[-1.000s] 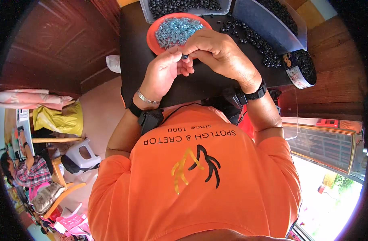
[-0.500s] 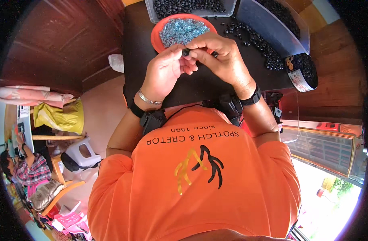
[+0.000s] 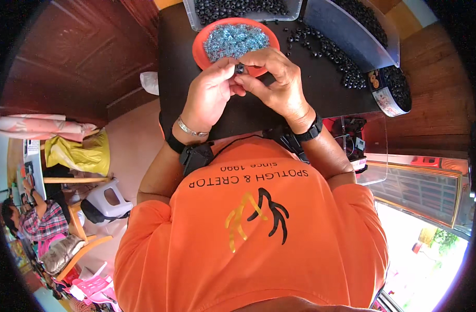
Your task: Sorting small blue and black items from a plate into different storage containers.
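A small black round piece [image 3: 240,68] with a paler middle is pinched by my left hand [image 3: 209,93], between the thumb and fingers. From the other side my right hand [image 3: 279,86] closes on it, index finger above and thumb below. Just beyond both hands sits a red-orange round dish [image 3: 198,51], heaped with tiny shiny pale-blue pieces [image 3: 235,41]. My fingers hide part of the dish's near rim and most of the black piece.
On the dark table [image 3: 183,47], loose black pieces [image 3: 329,54] trail beside a clear bin [image 3: 347,41] at the right. Another clear bin [image 3: 192,15] of black pieces stands at the back. A round tin [image 3: 388,101] sits at the right edge. Far left, another person [image 3: 43,218] sits.
My right wrist has moved left and down, with the right fingers now wrapped closer about the black piece. The left hand has barely moved. A dark spot by my right palm no longer shows.
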`<state>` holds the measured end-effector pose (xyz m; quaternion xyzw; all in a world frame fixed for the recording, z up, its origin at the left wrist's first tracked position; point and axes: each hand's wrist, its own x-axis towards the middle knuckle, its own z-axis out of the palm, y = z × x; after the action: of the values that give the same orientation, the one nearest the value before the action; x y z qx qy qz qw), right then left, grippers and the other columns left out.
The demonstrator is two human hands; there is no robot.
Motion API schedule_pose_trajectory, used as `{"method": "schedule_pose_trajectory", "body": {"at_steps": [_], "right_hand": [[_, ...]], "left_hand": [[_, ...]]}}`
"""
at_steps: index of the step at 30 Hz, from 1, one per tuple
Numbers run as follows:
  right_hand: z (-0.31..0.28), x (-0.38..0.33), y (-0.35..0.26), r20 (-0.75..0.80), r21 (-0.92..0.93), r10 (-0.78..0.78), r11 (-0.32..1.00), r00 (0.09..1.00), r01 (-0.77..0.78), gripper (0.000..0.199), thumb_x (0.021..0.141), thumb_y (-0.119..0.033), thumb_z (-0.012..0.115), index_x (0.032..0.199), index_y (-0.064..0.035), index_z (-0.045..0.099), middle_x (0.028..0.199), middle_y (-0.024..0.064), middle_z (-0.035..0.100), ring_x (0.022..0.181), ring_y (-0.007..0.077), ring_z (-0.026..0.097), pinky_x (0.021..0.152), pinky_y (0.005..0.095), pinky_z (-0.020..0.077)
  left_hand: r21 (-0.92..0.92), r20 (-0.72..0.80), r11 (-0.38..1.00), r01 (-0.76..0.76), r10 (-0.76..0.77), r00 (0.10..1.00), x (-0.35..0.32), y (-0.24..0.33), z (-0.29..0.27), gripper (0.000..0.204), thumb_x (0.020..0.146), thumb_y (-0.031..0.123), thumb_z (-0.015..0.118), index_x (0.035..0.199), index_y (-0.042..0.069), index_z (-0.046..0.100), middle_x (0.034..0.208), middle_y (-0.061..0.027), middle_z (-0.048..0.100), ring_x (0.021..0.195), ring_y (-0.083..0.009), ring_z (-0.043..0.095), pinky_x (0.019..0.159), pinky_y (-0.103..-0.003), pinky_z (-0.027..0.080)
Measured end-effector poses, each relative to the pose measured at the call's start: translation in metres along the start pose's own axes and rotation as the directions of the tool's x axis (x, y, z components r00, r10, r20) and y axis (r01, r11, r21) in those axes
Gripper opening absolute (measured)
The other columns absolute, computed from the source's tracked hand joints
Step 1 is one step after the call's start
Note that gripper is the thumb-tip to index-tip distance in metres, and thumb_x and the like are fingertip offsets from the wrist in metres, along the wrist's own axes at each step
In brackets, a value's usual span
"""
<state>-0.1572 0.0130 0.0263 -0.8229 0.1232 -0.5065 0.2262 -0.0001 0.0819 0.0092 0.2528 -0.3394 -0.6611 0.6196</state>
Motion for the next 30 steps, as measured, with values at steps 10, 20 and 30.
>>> {"method": "schedule_pose_trajectory", "body": {"at_steps": [10,20,30], "right_hand": [[0.005,0.001,0.001,-0.027,-0.325,-0.143,0.937,0.989,0.127,0.028,0.068,-0.009,0.072,0.093,-0.0076,0.062,0.084,0.0072,0.062,0.077,0.0261,0.06,0.068,0.0355,0.0507],[0.005,0.0,-0.002,0.024,-0.418,-0.124,0.9,0.992,0.123,0.024,0.072,-0.002,0.067,0.095,-0.0025,0.058,0.089,0.0097,0.063,0.078,0.0292,0.061,0.071,0.0375,0.0504],[-0.002,0.004,-0.003,0.063,-0.466,-0.056,0.881,0.996,0.079,0.019,0.073,-0.002,0.065,0.092,-0.0032,0.06,0.084,0.0101,0.062,0.076,0.0302,0.059,0.068,0.0385,0.05]], "left_hand": [[0.039,-0.076,0.999,-0.025,0.028,0.997,0.005,-0.004,0.009,0.016,0.095,0.018,0.043,0.095,0.006,0.054,0.092,-0.0031,0.057,0.082,-0.0123,0.056,0.073,-0.027,0.046],[0.052,-0.189,0.998,-0.045,0.054,0.98,0.014,-0.006,0.019,0.016,0.095,0.017,0.043,0.085,0.009,0.053,0.08,0.0014,0.055,0.072,-0.0097,0.054,0.067,-0.025,0.044],[0.033,-0.23,0.999,-0.019,0.026,0.973,0.026,-0.012,0.021,0.016,0.095,0.016,0.043,0.087,0.008,0.055,0.081,-0.0006,0.057,0.076,-0.0116,0.056,0.071,-0.027,0.046]]}}
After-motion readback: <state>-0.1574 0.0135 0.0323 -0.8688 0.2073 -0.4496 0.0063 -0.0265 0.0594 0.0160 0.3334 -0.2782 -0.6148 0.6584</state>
